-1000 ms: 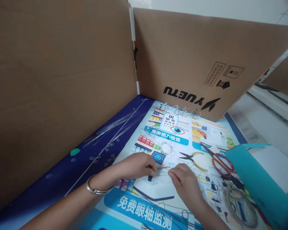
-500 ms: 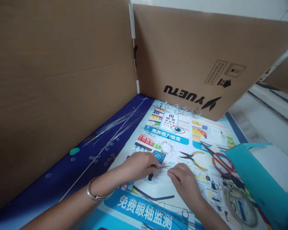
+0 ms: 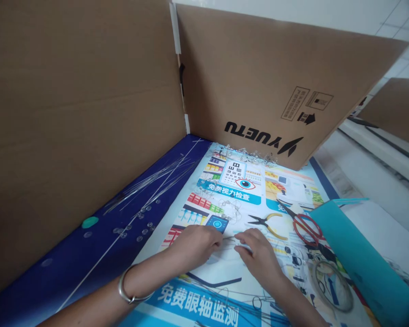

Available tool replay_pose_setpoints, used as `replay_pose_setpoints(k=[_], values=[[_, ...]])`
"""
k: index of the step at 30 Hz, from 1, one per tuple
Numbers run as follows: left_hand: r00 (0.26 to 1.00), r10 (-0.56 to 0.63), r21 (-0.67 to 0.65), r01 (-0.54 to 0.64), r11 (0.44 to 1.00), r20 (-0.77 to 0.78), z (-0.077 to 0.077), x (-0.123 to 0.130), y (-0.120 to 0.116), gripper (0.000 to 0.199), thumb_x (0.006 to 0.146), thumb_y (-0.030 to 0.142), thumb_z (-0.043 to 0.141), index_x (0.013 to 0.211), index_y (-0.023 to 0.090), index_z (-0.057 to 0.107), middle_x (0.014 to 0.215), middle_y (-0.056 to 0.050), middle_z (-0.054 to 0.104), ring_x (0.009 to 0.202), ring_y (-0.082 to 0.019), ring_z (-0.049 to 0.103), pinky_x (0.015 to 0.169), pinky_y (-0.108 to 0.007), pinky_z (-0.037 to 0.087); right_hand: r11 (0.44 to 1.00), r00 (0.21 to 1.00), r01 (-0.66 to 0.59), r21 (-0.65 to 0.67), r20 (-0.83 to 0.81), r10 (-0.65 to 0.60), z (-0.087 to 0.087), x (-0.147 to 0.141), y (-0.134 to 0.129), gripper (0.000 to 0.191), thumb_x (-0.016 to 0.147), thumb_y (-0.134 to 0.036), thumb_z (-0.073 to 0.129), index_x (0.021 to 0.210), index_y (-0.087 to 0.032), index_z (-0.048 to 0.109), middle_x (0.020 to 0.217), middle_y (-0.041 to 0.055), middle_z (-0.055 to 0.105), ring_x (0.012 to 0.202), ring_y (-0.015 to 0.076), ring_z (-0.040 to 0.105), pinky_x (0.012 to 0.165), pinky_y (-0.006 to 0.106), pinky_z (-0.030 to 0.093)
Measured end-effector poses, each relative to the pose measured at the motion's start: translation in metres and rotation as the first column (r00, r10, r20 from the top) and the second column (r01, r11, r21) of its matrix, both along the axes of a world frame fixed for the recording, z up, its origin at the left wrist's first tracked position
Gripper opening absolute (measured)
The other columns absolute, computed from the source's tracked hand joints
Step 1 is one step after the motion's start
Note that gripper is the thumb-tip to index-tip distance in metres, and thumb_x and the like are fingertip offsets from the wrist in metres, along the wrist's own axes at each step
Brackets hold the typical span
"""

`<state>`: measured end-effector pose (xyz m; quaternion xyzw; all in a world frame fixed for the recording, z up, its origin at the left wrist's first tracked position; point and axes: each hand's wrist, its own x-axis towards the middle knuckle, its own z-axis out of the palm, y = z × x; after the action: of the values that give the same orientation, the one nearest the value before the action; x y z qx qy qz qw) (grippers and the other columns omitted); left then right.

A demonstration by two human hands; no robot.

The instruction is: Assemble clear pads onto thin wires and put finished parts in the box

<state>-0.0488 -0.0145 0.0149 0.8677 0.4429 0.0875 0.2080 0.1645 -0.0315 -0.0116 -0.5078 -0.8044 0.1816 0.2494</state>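
My left hand (image 3: 201, 243), with a silver bangle on its wrist, is closed in a pinch on a thin wire (image 3: 229, 237). The wire spans the short gap to my right hand (image 3: 257, 250), whose bent fingers meet its other end; thumb and forefinger are curled around it. Both hands hover low over the printed sheet. Just beyond them lies a loop of wire with clear beads (image 3: 230, 210). Yellow-handled pliers (image 3: 267, 225) rest beyond my right hand, jaws pointing left. Red-handled scissors (image 3: 306, 227) lie farther right.
Straight wires (image 3: 153, 179) and loose clear beads (image 3: 141, 218) lie on the blue strip at left, near a green piece (image 3: 90, 222). More wires (image 3: 238, 299) lie near me. A tape roll (image 3: 333, 286) and teal folder (image 3: 357, 245) are at right. Cardboard panels (image 3: 259, 81) stand behind and left.
The view has shifted slightly, so the surroundings sit farther left. My right hand has come a little closer to my left, and its thumb has parted slightly from the forefinger.
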Motion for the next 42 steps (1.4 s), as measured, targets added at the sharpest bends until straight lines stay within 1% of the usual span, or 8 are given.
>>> replay_pose_setpoints(k=[12, 15, 18, 21, 25, 30, 36, 42], values=[[0.998, 0.032, 0.005, -0.032, 0.999, -0.061, -0.002, 0.002, -0.001, 0.009, 0.077, 0.020, 0.052, 0.077, 0.022, 0.061, 0.071, 0.000, 0.067, 0.065, -0.019, 0.059, 0.053, -0.023, 0.029, 0.998, 0.996, -0.042, 0.056, 0.087, 0.037, -0.001, -0.001, -0.002, 0.010, 0.081, -0.014, 0.054, 0.082, -0.021, 0.062, 0.079, 0.0042, 0.056, 0.079, 0.0196, 0.050, 0.073, 0.034, 0.042], [0.998, 0.041, -0.028, -0.042, 0.999, -0.053, 0.004, -0.002, 0.001, 0.009, 0.076, 0.020, 0.053, 0.078, 0.023, 0.061, 0.070, 0.001, 0.067, 0.064, -0.018, 0.059, 0.052, -0.023, 0.029, 0.993, 0.990, -0.084, 0.082, 0.119, 0.074, -0.001, -0.001, -0.002, 0.015, 0.084, -0.013, 0.049, 0.082, -0.021, 0.062, 0.078, 0.0043, 0.055, 0.078, 0.0186, 0.049, 0.073, 0.033, 0.041], [0.998, 0.057, -0.076, -0.056, 0.996, 0.009, 0.014, -0.012, 0.008, 0.010, 0.078, 0.024, 0.053, 0.081, 0.025, 0.062, 0.071, 0.002, 0.067, 0.065, -0.017, 0.059, 0.054, -0.021, 0.032, 0.982, 0.979, -0.130, 0.135, 0.172, 0.106, -0.001, -0.001, -0.002, 0.018, 0.084, -0.010, 0.047, 0.084, -0.020, 0.062, 0.080, 0.0050, 0.056, 0.079, 0.0186, 0.048, 0.073, 0.033, 0.039], [0.995, 0.076, -0.059, -0.072, 0.996, 0.059, 0.022, -0.022, 0.015, 0.013, 0.080, 0.026, 0.051, 0.081, 0.023, 0.064, 0.074, 0.001, 0.067, 0.068, -0.016, 0.058, 0.059, -0.021, 0.035, 0.973, 0.960, -0.164, 0.163, 0.253, 0.120, -0.001, -0.001, -0.002, 0.020, 0.084, -0.008, 0.046, 0.082, -0.019, 0.062, 0.079, 0.0052, 0.055, 0.078, 0.0185, 0.047, 0.072, 0.032, 0.038], [0.996, 0.055, -0.064, -0.051, 0.997, 0.070, 0.021, -0.025, 0.019, 0.015, 0.080, 0.024, 0.051, 0.080, 0.022, 0.065, 0.077, 0.000, 0.067, 0.071, -0.016, 0.059, 0.065, -0.022, 0.038, 0.965, 0.948, -0.180, 0.190, 0.295, 0.119, 0.000, -0.003, -0.003, 0.021, 0.085, -0.008, 0.044, 0.083, -0.019, 0.061, 0.079, 0.0053, 0.055, 0.077, 0.0180, 0.046, 0.070, 0.032, 0.036], [0.997, 0.052, -0.083, -0.046, 0.995, 0.061, 0.014, -0.022, 0.018, 0.012, 0.077, 0.024, 0.054, 0.080, 0.023, 0.065, 0.079, 0.000, 0.067, 0.074, -0.017, 0.059, 0.066, -0.022, 0.039, 0.957, 0.946, -0.196, 0.214, 0.299, 0.127, 0.001, -0.004, -0.004, 0.023, 0.086, -0.008, 0.043, 0.084, -0.019, 0.062, 0.079, 0.0054, 0.055, 0.076, 0.0179, 0.046, 0.069, 0.031, 0.036], [0.999, 0.018, -0.094, -0.015, 0.995, 0.031, 0.012, -0.019, 0.016, 0.008, 0.074, 0.023, 0.056, 0.078, 0.022, 0.064, 0.079, 0.000, 0.066, 0.074, -0.018, 0.059, 0.063, -0.022, 0.036, 0.961, 0.945, -0.199, 0.194, 0.298, 0.135, 0.000, -0.002, -0.003, 0.021, 0.085, -0.008, 0.045, 0.090, -0.020, 0.062, 0.082, 0.0060, 0.057, 0.079, 0.0191, 0.047, 0.071, 0.034, 0.038], [1.000, 0.018, -0.095, -0.016, 0.995, 0.016, 0.012, -0.019, 0.015, 0.008, 0.075, 0.023, 0.055, 0.077, 0.022, 0.063, 0.078, 0.000, 0.065, 0.074, -0.018, 0.058, 0.061, -0.022, 0.034, 0.983, 0.988, -0.132, 0.125, 0.098, 0.120, 0.006, 0.006, 0.002, 0.018, 0.085, -0.014, 0.048, 0.095, -0.020, 0.061, 0.086, 0.0059, 0.058, 0.083, 0.0195, 0.050, 0.076, 0.035, 0.042]])
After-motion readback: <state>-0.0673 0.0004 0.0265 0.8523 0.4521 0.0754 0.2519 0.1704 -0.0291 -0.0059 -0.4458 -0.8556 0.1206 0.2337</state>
